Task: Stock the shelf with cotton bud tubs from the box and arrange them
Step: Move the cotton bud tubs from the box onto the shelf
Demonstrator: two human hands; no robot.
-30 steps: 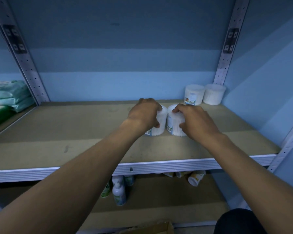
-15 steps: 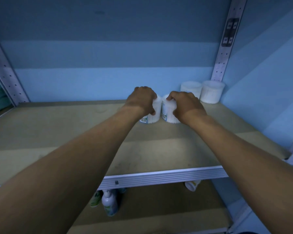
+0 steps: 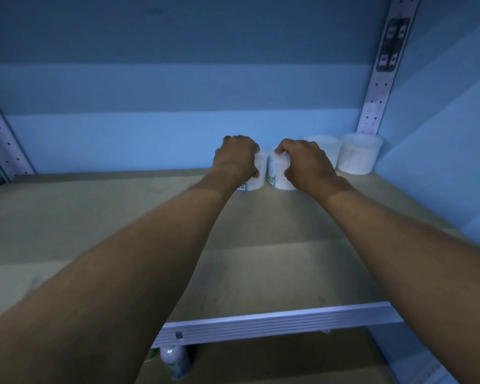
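On the lower level, just under the front rail [image 3: 275, 324], the top of a bottle [image 3: 172, 356] is seen. Both forearms are extended over the bare board of the shelf [image 3: 94, 217] toward the back wall, where the left hand [image 3: 237, 159] is curled over the top and side of the left tub [image 3: 257, 174] and the right hand [image 3: 305, 164] is wrapped likewise round the right tub [image 3: 276, 176], the two tubs being held upright, side by side, on the board. Farther back and to the right, two more tubs [image 3: 358, 156] are stood together in the rear corner beside the perforated upright [image 3: 383, 65], with the nearer one partly hidden behind the right hand.
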